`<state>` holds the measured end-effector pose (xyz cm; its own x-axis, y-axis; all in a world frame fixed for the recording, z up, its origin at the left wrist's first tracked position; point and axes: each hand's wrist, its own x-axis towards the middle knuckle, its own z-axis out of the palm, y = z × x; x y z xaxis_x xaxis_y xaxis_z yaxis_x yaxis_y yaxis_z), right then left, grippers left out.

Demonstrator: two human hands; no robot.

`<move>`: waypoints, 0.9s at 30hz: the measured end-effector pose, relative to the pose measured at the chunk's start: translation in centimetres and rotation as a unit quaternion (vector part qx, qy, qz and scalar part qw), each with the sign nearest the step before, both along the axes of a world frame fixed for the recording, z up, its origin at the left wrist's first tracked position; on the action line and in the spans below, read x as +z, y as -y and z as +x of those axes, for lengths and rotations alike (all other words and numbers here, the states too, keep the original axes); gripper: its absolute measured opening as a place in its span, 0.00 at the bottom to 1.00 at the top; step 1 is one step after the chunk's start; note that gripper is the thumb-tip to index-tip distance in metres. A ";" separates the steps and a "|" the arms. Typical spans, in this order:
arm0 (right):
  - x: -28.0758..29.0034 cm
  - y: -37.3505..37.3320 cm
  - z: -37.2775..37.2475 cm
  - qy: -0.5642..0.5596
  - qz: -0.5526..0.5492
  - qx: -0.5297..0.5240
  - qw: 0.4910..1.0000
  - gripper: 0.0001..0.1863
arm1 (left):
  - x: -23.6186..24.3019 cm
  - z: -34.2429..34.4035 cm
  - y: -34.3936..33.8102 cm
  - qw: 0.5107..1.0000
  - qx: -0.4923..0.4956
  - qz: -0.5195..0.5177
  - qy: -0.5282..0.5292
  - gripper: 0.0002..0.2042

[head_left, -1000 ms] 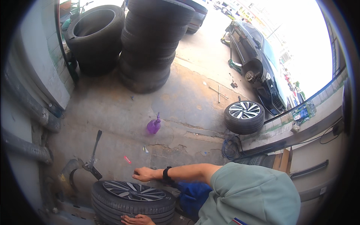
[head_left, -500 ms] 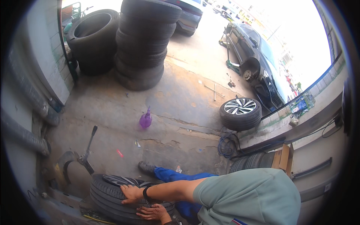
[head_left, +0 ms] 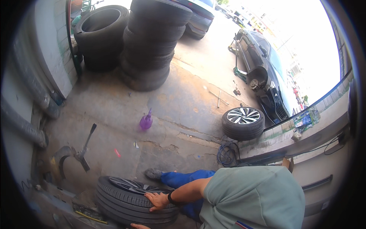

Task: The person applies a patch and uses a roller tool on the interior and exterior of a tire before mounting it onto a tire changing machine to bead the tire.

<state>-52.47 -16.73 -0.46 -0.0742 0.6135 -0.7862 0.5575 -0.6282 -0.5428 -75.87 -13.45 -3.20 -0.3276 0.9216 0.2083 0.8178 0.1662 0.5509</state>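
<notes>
A wheel with a dark tire and black-and-silver rim lies slightly tilted at my lower left. My right hand, with a black band on the wrist, rests open on the tire's upper sidewall and tread edge, fingers spread. My left hand shows only partly at the bottom edge, by the lower part of the same tire, fingers apart. My blue-trousered leg stretches behind the wheel, ending in a grey shoe. A metal lever tool stands just beyond the wheel to the left.
Tire stacks stand at the back. A loose wheel, coiled hose and cross wrench lie rightward; a purple bottle is mid-floor. A black car with one wheel off and another car are outside. Pipes line the left wall.
My right hand first came down onto the tire, then shifted rightward along it. My left hand moved down toward the frame's edge. The blue leg has come into view beyond the wheel.
</notes>
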 end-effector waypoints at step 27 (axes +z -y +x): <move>-5.8 0.8 -7.5 0.264 0.090 0.015 0.960 0.56 | -7.4 3.9 32.3 0.968 0.237 -0.032 0.069 0.32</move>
<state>-59.97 -17.50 -6.28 0.2859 0.7466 -0.6007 0.8018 -0.5296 -0.2767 -72.02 -45.75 -10.63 -0.7383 0.6698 0.0795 0.5602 0.5432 0.6253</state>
